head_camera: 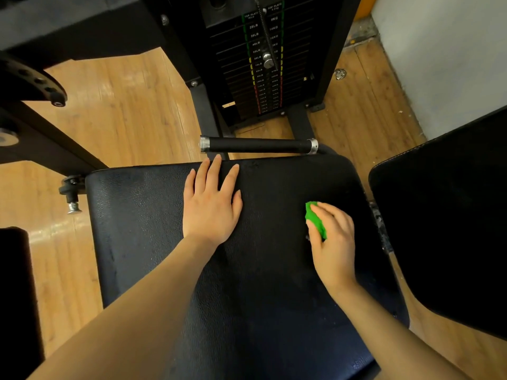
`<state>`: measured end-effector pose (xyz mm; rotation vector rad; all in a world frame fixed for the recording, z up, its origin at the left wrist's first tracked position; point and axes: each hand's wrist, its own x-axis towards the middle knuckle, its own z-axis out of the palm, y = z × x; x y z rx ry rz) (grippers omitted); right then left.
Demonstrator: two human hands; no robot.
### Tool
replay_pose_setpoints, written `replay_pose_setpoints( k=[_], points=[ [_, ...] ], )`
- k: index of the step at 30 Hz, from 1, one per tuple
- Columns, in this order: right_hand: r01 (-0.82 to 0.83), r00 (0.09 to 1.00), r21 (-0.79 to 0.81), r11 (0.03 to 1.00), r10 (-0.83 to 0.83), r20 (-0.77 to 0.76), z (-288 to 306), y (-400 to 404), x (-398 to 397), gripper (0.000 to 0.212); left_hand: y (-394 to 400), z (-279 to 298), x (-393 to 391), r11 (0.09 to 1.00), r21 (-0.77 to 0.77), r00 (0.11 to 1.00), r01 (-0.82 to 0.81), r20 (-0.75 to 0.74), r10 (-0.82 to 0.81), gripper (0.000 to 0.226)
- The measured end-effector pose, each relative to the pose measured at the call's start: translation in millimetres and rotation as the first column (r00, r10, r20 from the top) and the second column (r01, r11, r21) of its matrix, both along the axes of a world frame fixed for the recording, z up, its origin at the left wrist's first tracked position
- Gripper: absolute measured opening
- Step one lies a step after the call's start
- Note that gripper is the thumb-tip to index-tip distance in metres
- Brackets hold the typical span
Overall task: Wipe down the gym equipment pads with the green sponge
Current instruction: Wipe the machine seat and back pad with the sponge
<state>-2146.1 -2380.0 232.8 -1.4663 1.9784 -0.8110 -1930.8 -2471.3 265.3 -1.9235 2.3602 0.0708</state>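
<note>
A black leather seat pad (142, 215) fills the middle of the view. My left hand (210, 204) lies flat on its far part, fingers straight and reaching the pad's far edge. My right hand (333, 242) grips the green sponge (315, 219) and holds it against the pad's right side; most of the sponge is hidden under the fingers. A second black pad (444, 220) stands to the right, apart from the seat.
A black handle bar with metal ends (258, 145) runs just beyond the seat's far edge. Behind it stands the weight stack (263, 58) in its black frame. A frame arm and adjustment knob (72, 196) sit at left. Wooden floor (123, 111) surrounds everything; a white wall (444, 50) is at right.
</note>
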Motion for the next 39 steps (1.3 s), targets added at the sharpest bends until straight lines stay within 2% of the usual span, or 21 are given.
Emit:
replay_pose_setpoints(
  k=[6,10,14,23,27,33,39],
  points=[
    [0.046,0.997,0.005,0.999,-0.046,-0.055,-0.9,-73.9,-7.4,0.035,0.4,0.6,-0.2,1.0,-0.003,1.0,0.003,0.005,-0.003,0.052],
    [0.006,0.992,0.036,0.999,-0.002,-0.123,-5.3,-110.0,-15.9,0.034,0.4,0.8,-0.7,1.0,0.0,1.0,0.003,0.007,-0.003,0.052],
    [-0.022,0.992,0.052,0.998,0.028,-0.12,-5.4,-99.0,-21.0,0.035,0.2,1.0,-0.7,1.0,0.004,1.0,0.002,0.003,-0.002,0.053],
    [-0.012,0.996,0.03,0.999,0.015,-0.088,-4.8,-20.0,-24.1,0.033,0.0,1.9,-0.9,1.0,0.014,1.0,-0.001,0.01,0.001,0.051],
    [0.007,0.993,0.026,1.0,-0.004,-0.114,-2.8,-32.2,-24.6,0.031,0.1,2.2,-1.5,1.0,0.016,1.0,-0.003,0.008,0.003,0.052],
    [0.054,0.992,0.047,0.997,-0.048,-0.114,-3.9,-91.1,-33.3,0.034,-0.3,1.1,-1.2,1.0,0.007,1.0,-0.002,0.012,0.002,0.053],
    [-0.017,0.984,0.063,0.998,0.028,-0.175,-9.8,-100.1,-42.0,0.035,0.0,1.2,-1.5,1.0,-0.003,1.0,-0.002,0.007,0.002,0.052]
  ],
)
